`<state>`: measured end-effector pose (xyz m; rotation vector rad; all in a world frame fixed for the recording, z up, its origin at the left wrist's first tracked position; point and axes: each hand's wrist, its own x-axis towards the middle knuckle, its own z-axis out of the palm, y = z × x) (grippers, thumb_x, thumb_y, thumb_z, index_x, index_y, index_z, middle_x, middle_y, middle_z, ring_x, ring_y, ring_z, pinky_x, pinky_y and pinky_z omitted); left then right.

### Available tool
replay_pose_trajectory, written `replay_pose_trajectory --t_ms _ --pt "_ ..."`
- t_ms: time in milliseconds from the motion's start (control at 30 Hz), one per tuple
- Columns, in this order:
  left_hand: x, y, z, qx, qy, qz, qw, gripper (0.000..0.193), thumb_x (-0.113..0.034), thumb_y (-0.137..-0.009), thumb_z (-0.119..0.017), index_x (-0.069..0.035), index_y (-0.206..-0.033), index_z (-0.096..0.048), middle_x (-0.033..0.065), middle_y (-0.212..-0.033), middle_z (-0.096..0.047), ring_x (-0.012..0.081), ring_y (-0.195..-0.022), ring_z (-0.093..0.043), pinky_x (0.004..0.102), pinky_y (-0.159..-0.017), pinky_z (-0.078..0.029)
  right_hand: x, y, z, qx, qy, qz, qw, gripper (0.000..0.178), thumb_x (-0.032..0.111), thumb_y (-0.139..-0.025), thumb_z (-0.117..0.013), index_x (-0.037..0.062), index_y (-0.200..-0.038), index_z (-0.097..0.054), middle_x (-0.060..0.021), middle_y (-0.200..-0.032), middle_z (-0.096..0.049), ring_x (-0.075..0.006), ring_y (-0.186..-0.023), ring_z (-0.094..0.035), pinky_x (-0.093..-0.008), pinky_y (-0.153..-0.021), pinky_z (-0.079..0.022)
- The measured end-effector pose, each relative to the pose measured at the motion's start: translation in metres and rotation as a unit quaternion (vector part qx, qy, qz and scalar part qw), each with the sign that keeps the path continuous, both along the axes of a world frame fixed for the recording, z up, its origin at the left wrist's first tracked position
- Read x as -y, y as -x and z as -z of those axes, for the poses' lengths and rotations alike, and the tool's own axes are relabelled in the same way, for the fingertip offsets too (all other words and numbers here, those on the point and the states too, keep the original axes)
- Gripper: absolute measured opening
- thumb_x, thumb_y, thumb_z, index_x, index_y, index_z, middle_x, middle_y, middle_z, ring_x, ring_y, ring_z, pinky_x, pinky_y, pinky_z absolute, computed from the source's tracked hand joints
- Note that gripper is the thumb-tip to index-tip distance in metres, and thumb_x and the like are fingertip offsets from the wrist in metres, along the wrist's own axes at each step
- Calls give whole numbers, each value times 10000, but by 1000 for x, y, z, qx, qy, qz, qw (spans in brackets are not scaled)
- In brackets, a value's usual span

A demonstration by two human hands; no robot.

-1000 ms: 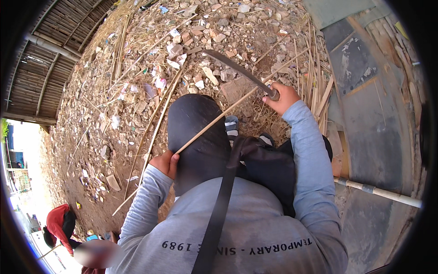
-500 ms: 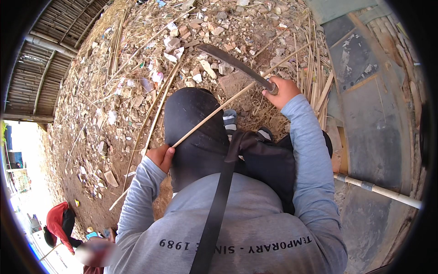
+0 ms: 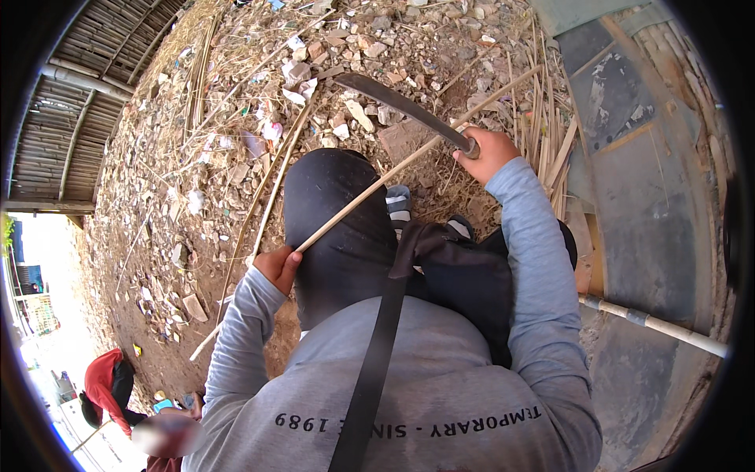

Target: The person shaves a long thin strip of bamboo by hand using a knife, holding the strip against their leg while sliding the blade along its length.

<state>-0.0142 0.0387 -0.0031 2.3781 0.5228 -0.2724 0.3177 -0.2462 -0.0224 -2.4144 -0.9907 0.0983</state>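
Note:
A long, thin bamboo strip [image 3: 370, 194] slants across my knee, from lower left up to the right. My left hand [image 3: 278, 269] is closed round it near the knee, and its tail end runs on past my left forearm. In my right hand [image 3: 489, 154] is the handle of a machete [image 3: 405, 112] with a dark, curved blade. The blade points up and to the left and crosses the strip close to the handle. Whether the edge bites into the bamboo cannot be made out.
Stony ground [image 3: 236, 149] with rubble and litter spreads ahead. Split bamboo pieces [image 3: 543, 126] lie at the right, beside dark panels [image 3: 629, 189] and a pole [image 3: 661, 326]. A bamboo-slat structure [image 3: 71, 118] stands at the far left. A person in red [image 3: 106, 385] bends over at the lower left.
The strip has turned slightly, and a broader face of it shows now. The machete has shifted a little to the left along it. Both hands keep their grip.

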Motion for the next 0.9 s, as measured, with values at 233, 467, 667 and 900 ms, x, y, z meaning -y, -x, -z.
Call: replay_pose_trajectory --t_ms 233,467,667,900 --pt "2 0 4 20 -40 12 999 429 -392 -971 -432 -12 -810 -549 208 -597 -540 413 -597 -568 445 -553 -433 -8 1 -5 -54 84 -2 995 298 271 -740 -736 62 -927 -636 -166 -798 -654 -364 -783 -636 -412 -718 -504" --pt "2 4 8 30 -54 -1 998 433 -400 -965 -442 -23 -775 -533 211 -583 -539 419 -589 -566 459 -540 -427 3 -26 34 -75 32 107 991 392 327 -730 -733 82 -1026 -651 -180 -991 -654 -331 -949 -624 -388 -865 -481" --pt "4 6 11 43 -128 22 991 406 -381 -961 -451 -23 -789 -537 222 -602 -555 432 -608 -572 482 -543 -431 -7 3 -7 -110 149 11 983 362 306 -715 -743 34 -928 -637 -167 -882 -663 -331 -853 -637 -395 -791 -495" --pt "1 5 7 46 -123 12 991 378 -359 -954 -468 -23 -794 -534 226 -604 -557 440 -598 -566 487 -539 -432 -3 -21 18 -115 97 89 985 429 334 -721 -730 59 -1041 -651 -172 -991 -667 -322 -946 -635 -374 -860 -489"
